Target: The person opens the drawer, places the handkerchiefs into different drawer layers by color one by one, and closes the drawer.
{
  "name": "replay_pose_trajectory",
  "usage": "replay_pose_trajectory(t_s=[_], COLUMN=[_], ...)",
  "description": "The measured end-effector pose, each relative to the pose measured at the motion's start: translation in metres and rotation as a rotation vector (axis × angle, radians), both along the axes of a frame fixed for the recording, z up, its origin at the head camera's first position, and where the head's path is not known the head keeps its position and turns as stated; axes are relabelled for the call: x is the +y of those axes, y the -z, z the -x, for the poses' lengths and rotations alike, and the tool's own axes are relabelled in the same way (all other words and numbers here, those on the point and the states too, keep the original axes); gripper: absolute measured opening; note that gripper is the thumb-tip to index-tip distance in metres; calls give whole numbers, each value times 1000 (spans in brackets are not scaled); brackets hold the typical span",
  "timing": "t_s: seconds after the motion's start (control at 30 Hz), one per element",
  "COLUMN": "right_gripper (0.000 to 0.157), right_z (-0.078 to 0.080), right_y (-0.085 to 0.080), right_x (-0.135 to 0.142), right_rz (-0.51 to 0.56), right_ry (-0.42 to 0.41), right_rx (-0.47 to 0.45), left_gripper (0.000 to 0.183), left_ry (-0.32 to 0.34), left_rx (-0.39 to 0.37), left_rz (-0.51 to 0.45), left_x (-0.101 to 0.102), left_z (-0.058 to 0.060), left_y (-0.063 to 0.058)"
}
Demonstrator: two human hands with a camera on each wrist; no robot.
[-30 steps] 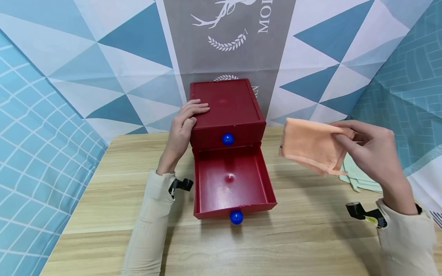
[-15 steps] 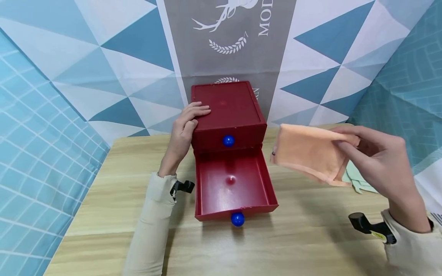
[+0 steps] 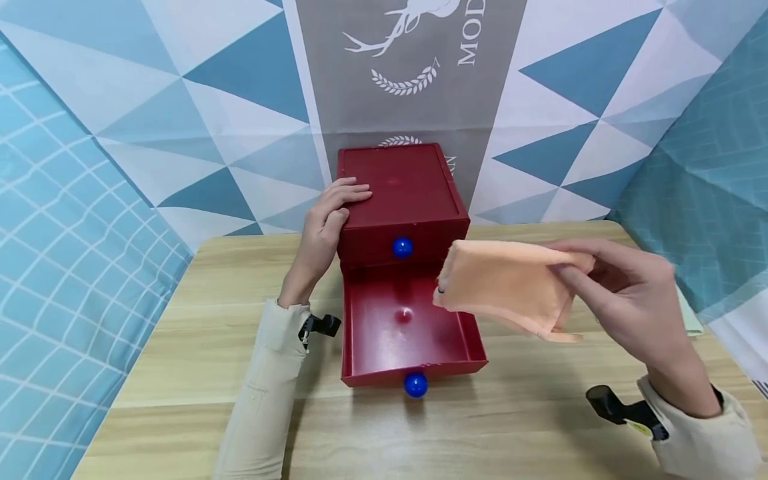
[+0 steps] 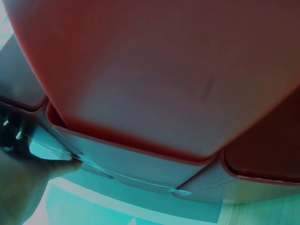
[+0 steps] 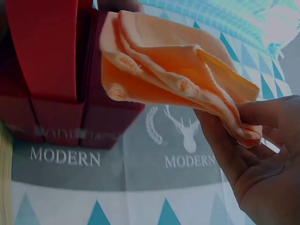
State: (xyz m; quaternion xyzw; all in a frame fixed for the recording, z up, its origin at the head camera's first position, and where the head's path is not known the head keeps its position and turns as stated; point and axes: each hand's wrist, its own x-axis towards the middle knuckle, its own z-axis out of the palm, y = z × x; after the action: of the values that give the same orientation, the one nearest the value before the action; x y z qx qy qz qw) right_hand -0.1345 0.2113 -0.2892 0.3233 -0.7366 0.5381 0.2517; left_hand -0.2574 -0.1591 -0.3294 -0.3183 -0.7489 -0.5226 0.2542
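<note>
A dark red two-drawer box (image 3: 393,183) stands near the wall, its lower drawer (image 3: 384,340) pulled out and its upper one closed. My left hand (image 3: 324,230) rests on the box's top left edge, fingers lying over the top. In the left wrist view the thumb (image 4: 65,166) touches the side of the box. Between thumb and fingers, my right hand (image 3: 624,293) pinches a folded orange cloth (image 3: 510,283) by its right end. The cloth hangs over the right side of the lower drawer in the head view; its folded layers show in the right wrist view.
Blue ball knobs (image 3: 415,385) stick out from the drawer fronts. Behind my right hand lies a pale green cloth (image 3: 689,313), mostly hidden. The wooden table (image 3: 240,373) meets patterned blue, white and grey sheeting (image 3: 264,100) at the back and sides.
My right hand has carried the orange cloth left and lower, from beside the box to over the lower drawer's right side. The left hand stays on the box.
</note>
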Motion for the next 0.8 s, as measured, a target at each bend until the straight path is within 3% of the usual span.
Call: replay_pose_trajectory(t_s=[0.2, 0.8], right_gripper=[35, 37], right_z=[4, 19], right_y=[-1, 13], right_x=[-22, -70], right_rz=[-95, -107], right_ry=[51, -114], right_rx=[8, -8], left_gripper=[43, 42], left_ry=[10, -3], left_rx=[-7, -36], left_rz=[-9, 2], left_x=[7, 9], left_z=[-16, -19], left_y=[-15, -18])
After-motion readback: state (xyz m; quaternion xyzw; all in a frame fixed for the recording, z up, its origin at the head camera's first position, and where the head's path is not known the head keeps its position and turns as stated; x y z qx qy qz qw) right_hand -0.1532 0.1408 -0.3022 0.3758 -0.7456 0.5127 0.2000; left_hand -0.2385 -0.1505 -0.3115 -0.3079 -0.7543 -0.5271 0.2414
